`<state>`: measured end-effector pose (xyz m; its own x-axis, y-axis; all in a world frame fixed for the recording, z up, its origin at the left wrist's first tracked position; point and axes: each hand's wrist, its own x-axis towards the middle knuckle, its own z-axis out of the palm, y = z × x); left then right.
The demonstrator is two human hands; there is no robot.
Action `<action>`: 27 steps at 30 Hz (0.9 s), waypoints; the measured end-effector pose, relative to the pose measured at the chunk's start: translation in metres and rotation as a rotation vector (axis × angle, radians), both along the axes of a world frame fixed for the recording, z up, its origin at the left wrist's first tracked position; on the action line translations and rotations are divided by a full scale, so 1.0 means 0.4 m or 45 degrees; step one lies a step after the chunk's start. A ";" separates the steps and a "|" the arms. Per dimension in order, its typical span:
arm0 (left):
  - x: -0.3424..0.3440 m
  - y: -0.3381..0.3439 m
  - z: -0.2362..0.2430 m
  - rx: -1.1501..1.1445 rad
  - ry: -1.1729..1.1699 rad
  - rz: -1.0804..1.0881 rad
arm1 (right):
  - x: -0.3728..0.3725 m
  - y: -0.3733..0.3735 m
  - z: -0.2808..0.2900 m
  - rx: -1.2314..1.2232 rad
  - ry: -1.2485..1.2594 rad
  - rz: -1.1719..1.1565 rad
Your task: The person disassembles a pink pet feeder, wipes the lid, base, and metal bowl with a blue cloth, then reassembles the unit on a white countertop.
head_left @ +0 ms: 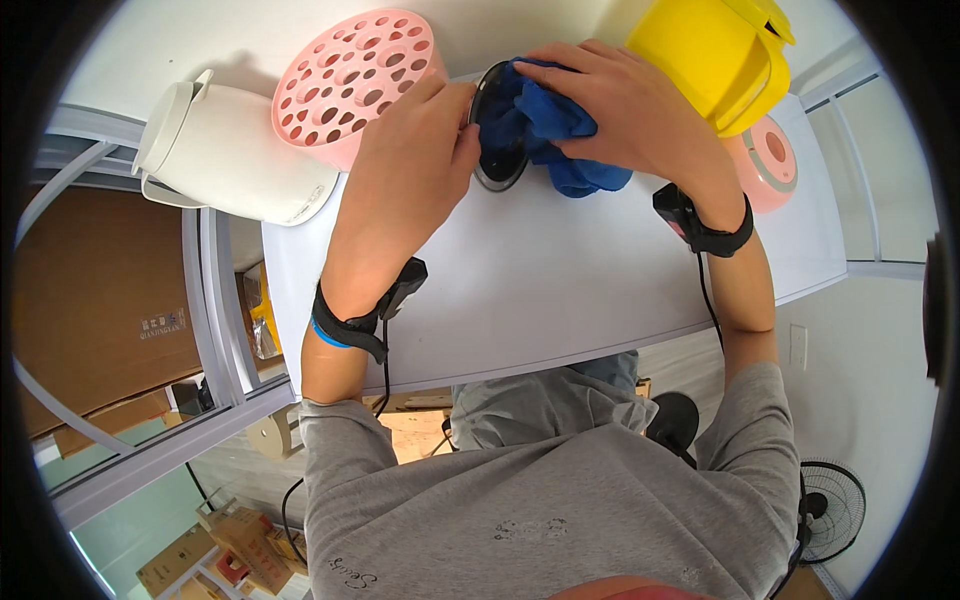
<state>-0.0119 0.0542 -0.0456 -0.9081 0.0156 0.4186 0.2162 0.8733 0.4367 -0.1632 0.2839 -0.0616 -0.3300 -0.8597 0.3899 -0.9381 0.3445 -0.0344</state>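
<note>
Near the far edge of the table, my left hand (412, 165) grips the left rim of a round black object (499, 172) with a thin pale edge, perhaps a lid or a shallow dish. It is tilted up on its side, its dark face turned right. A bunched blue cloth (588, 178) is in my right hand (640, 112), whose fingers curl over it and press it against that dark face. Part of the black object is hidden behind the cloth. Each wrist wears a black strap with a small device and cable.
A white jug (240, 160) and a pink holed container (352, 85) stand to the left on the white table (540, 280). To the right are a yellow jug (700, 65) and a pink rounded item (768, 165). A standing fan (832, 510) is at lower right.
</note>
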 end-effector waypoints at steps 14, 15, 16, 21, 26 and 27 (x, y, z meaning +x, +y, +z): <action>-0.005 0.000 -0.006 -0.050 0.034 0.059 | 0.048 -0.018 0.002 0.532 -0.278 0.137; -0.004 0.003 -0.003 -0.011 0.015 0.058 | 0.049 -0.015 0.003 0.480 -0.283 0.224; -0.001 0.008 0.002 0.029 -0.004 0.058 | 0.049 -0.013 0.004 0.427 -0.287 0.311; -0.002 0.005 -0.003 0.005 -0.006 0.017 | 0.042 -0.028 -0.004 0.094 -0.109 0.289; -0.006 -0.006 -0.015 -0.084 0.041 0.027 | 0.041 -0.035 -0.033 0.073 0.034 0.050; -0.005 -0.005 -0.013 -0.060 0.026 0.020 | 0.044 -0.033 -0.042 0.117 0.006 -0.011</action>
<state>-0.0140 0.0520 -0.0510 -0.8995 0.0217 0.4363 0.2111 0.8960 0.3907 -0.1458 0.2705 -0.0784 -0.3362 -0.8889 0.3111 -0.9351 0.3543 0.0019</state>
